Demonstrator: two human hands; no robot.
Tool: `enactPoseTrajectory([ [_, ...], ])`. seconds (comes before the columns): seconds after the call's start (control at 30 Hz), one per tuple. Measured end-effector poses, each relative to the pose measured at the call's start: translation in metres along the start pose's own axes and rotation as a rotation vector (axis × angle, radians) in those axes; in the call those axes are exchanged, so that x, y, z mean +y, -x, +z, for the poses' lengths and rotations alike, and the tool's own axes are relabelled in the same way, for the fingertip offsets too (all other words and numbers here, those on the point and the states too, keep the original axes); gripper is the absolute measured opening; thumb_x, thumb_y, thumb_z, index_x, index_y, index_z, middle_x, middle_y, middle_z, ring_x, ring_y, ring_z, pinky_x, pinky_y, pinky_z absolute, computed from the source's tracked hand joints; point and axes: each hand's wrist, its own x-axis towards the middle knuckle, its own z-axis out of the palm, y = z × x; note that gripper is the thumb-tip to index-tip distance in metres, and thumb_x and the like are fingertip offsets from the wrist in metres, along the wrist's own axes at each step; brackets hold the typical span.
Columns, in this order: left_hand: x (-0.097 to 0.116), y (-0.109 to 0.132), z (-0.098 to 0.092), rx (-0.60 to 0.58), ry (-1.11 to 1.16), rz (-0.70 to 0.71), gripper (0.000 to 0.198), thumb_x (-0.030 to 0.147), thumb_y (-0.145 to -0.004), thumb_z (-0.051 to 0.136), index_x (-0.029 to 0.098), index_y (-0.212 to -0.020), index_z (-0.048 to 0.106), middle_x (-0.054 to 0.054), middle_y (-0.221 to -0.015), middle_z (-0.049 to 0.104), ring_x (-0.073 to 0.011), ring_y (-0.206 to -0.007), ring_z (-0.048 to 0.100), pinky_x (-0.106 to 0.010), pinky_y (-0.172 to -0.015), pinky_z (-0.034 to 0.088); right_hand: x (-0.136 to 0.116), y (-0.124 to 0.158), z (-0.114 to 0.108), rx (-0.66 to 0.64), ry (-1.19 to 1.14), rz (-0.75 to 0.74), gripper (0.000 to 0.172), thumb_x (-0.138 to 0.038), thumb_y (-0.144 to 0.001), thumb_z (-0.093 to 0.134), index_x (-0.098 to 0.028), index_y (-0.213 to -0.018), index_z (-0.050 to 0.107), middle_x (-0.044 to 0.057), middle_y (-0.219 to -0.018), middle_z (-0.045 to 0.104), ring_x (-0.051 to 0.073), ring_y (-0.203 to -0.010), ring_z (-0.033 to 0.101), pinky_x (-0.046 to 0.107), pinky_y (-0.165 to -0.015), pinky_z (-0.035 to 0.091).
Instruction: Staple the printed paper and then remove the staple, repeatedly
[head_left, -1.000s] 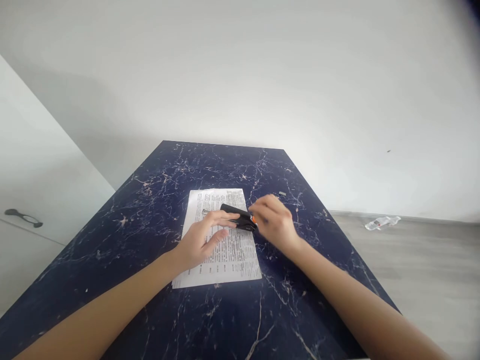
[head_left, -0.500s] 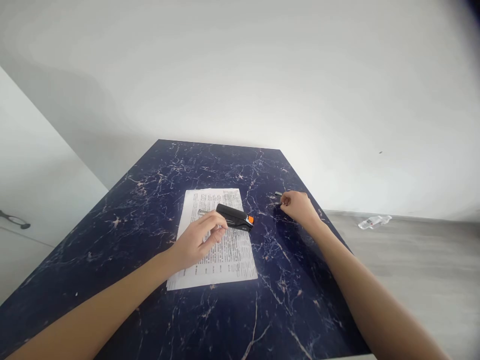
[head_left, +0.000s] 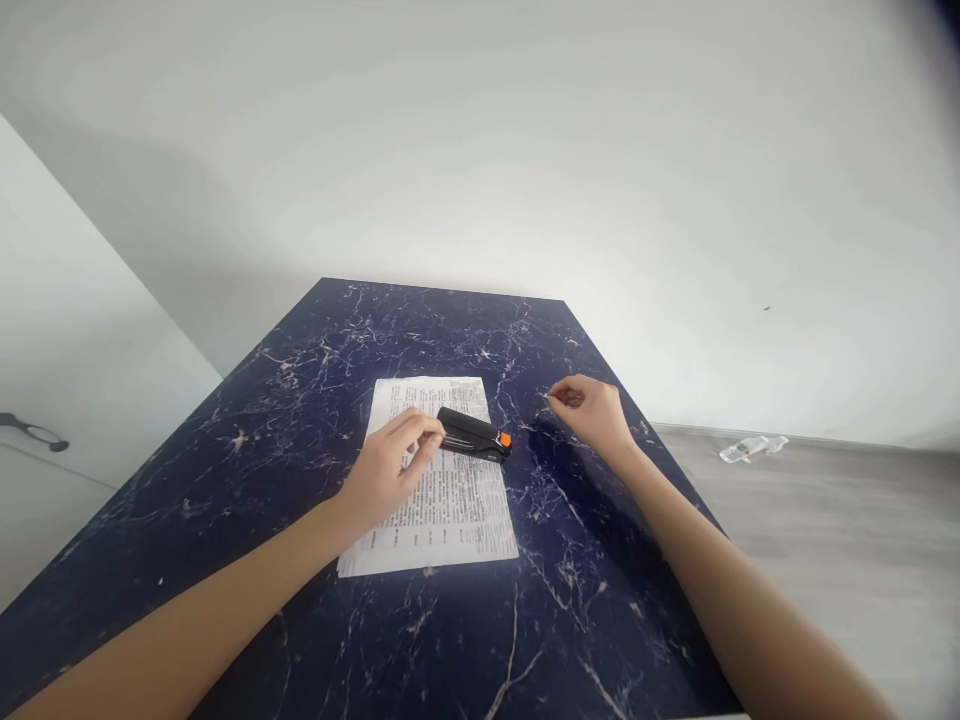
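A black stapler [head_left: 471, 436] with an orange piece at its right end lies across printed sheets of paper [head_left: 442, 530]. My left hand [head_left: 390, 465] is over the left part of the sheets, its thumb and fingers pinched together at the stapler's left end. On the right, my right hand [head_left: 594, 410] is just above the table with thumb and forefinger pinched. Whatever is between those fingertips is too small to make out.
The dark blue marble-patterned table [head_left: 465, 650] reaches to a pale wall [head_left: 480, 150]. A clear plastic wrapper or bottle [head_left: 752, 448] lies on the grey floor at the right. A dark handle [head_left: 34, 432] shows at far left.
My left fingers have closed in a pinch at the stapler's left end, where a metal strip stuck out before. My right hand has shifted slightly left; the small grey piece beside it no longer shows.
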Motion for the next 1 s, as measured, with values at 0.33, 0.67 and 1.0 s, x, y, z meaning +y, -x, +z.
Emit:
enactPoseTrajectory([
  [0.33,0.003,0.006,0.006,0.026,-0.018,0.266,0.03,0.019,-0.098,0.066,0.024,-0.127,0.062,-0.004,-0.108,0.076,-0.0171,-0.097,0.075,-0.032,-0.087,0.065,-0.12,0.07,0.049,-0.287,-0.897,-0.006,0.018,-0.039,-0.081,0.084,-0.023,-0.086,0.076,0.004,-0.085,0.078,0.02,-0.078,0.076,0.039,-0.076,0.068],
  [0.67,-0.012,0.003,-0.008,0.06,-0.189,0.31,0.025,0.019,-0.099,0.064,0.022,-0.124,0.068,-0.003,-0.109,0.078,-0.0171,-0.097,0.077,-0.032,-0.086,0.067,-0.105,0.066,0.051,-0.123,-0.569,-0.169,0.009,-0.033,-0.093,0.073,-0.026,-0.094,0.078,0.004,-0.089,0.079,0.021,-0.079,0.073,0.041,-0.073,0.064],
  [1.0,-0.064,-0.012,-0.015,-0.106,-0.101,-0.094,0.018,0.037,-0.096,0.068,0.024,-0.103,0.078,-0.006,-0.103,0.079,-0.0223,-0.093,0.075,-0.041,-0.086,0.063,-0.061,0.042,0.07,-0.162,-0.131,-0.491,0.034,-0.024,-0.096,0.065,-0.023,-0.129,0.059,0.011,-0.13,0.064,0.027,-0.117,0.061,0.049,-0.099,0.055],
])
